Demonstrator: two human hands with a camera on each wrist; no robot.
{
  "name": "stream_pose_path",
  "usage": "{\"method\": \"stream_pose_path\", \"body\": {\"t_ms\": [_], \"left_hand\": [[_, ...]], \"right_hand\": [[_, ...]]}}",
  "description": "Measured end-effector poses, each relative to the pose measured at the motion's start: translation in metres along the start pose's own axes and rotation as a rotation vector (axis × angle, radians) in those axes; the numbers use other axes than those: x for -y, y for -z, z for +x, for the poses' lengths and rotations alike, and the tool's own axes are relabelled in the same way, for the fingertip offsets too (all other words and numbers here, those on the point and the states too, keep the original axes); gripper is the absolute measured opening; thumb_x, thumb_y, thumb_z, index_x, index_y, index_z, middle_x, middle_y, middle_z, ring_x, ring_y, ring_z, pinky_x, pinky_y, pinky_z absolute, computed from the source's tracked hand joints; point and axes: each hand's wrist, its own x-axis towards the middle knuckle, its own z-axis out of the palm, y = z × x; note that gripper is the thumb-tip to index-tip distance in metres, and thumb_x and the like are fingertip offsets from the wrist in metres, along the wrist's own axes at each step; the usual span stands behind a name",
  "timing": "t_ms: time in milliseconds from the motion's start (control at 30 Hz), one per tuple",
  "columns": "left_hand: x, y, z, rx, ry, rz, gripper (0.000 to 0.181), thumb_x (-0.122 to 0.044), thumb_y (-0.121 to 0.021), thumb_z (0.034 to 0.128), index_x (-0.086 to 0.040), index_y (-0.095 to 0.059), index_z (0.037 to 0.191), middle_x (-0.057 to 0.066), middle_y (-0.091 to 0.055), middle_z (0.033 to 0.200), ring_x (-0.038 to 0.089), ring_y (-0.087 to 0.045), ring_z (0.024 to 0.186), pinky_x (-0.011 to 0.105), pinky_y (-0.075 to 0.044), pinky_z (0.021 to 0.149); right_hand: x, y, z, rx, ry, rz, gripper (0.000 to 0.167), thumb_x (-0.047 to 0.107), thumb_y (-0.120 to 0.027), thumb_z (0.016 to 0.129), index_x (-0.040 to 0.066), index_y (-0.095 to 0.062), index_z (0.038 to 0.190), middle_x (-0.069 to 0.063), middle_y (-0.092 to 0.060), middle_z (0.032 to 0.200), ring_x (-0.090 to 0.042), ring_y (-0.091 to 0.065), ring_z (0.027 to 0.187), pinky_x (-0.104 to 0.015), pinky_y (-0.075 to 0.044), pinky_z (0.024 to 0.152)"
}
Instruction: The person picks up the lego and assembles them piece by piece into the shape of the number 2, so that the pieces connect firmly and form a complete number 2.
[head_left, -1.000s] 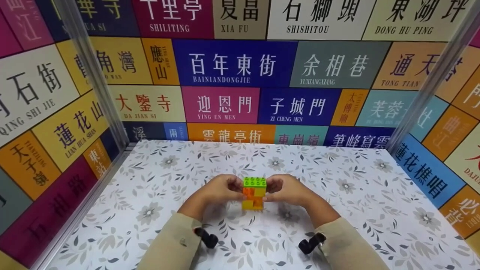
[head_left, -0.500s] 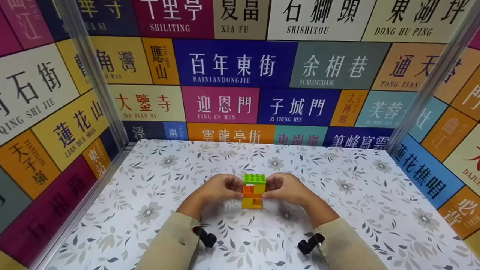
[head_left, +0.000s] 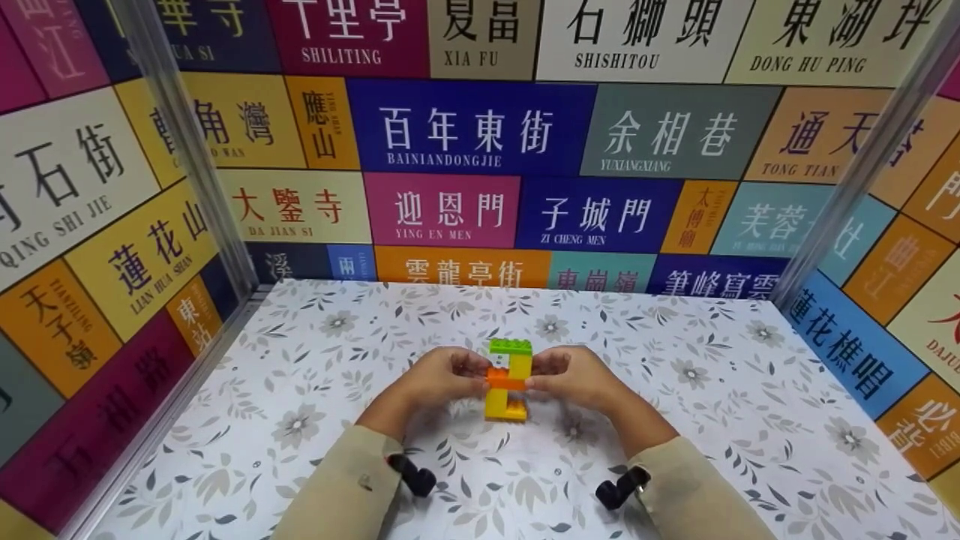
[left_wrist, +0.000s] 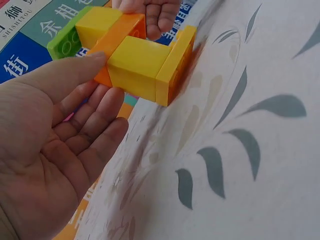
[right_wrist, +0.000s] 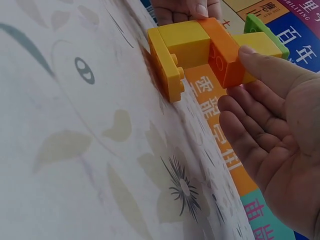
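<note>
A stack of toy building bricks (head_left: 505, 383) stands between my two hands in the head view. From the top it has a green plate (head_left: 511, 346), a yellow brick (head_left: 520, 366), an orange plate (head_left: 506, 378), another yellow brick (left_wrist: 138, 65) and a yellow-orange base plate (right_wrist: 163, 64). The two yellow bricks sit at opposite ends, leaving gaps. My left hand (left_wrist: 60, 135) pinches the orange plate's left end, thumb on top. On the other side, my right hand (right_wrist: 280, 115) pinches the orange plate near the upper yellow brick. Whether the base touches the table cannot be told.
A white tabletop (head_left: 360, 375) with grey leaf and flower print lies under the hands. Walls of coloured sign panels (head_left: 465, 127) rise behind and at both sides. Clear corner posts (head_left: 187, 142) stand at the back corners.
The stack has tilted between my hands, so its top studs show less and the gap under the green plate now shows through. Both hands stay nearly in place and keep their grip.
</note>
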Motion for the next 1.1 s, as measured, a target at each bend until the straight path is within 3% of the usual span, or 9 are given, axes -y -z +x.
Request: {"method": "stream_pose_path", "body": {"t_ms": [233,500,700,1100], "left_hand": [[-0.007,-0.007,0.002,-0.071,0.124,-0.077,0.028,-0.028,-0.088,0.0906,-0.026,-0.077,0.116,-0.003,-0.077,0.116,0.020,-0.071,0.108,0.037,-0.058,0.101],[-0.005,-0.015,0.002,-0.128,0.107,-0.177,0.023,-0.022,-0.086,0.0912,-0.021,-0.078,0.113,0.001,-0.076,0.118,0.020,-0.072,0.108,0.033,-0.060,0.095],[-0.006,-0.016,0.001,-0.145,0.115,-0.173,0.021,-0.021,-0.086,0.0918,-0.023,-0.079,0.111,0.000,-0.076,0.117,0.019,-0.071,0.109,0.034,-0.059,0.098],[-0.006,-0.014,0.001,-0.086,0.118,-0.197,0.029,-0.016,-0.080,0.0953,-0.025,-0.078,0.123,-0.001,-0.074,0.130,0.019,-0.070,0.119,0.040,-0.056,0.109]], "right_hand": [[0.000,-0.001,0.002,-0.068,-0.044,0.030,0.047,0.035,-0.090,0.088,0.008,-0.078,0.124,-0.008,-0.082,0.118,-0.018,-0.076,0.109,-0.032,-0.063,0.093],[0.002,-0.004,0.003,-0.124,-0.072,0.056,0.041,0.028,-0.088,0.089,0.006,-0.079,0.123,-0.010,-0.082,0.115,-0.016,-0.076,0.103,-0.029,-0.063,0.089],[0.004,-0.007,0.004,-0.171,-0.118,0.054,0.038,0.029,-0.089,0.089,0.010,-0.081,0.120,-0.006,-0.082,0.114,-0.016,-0.076,0.102,-0.032,-0.064,0.091],[0.006,-0.009,0.004,-0.211,-0.192,0.136,0.032,0.025,-0.088,0.090,0.011,-0.080,0.118,-0.006,-0.082,0.112,-0.016,-0.078,0.095,-0.031,-0.064,0.089]]}}
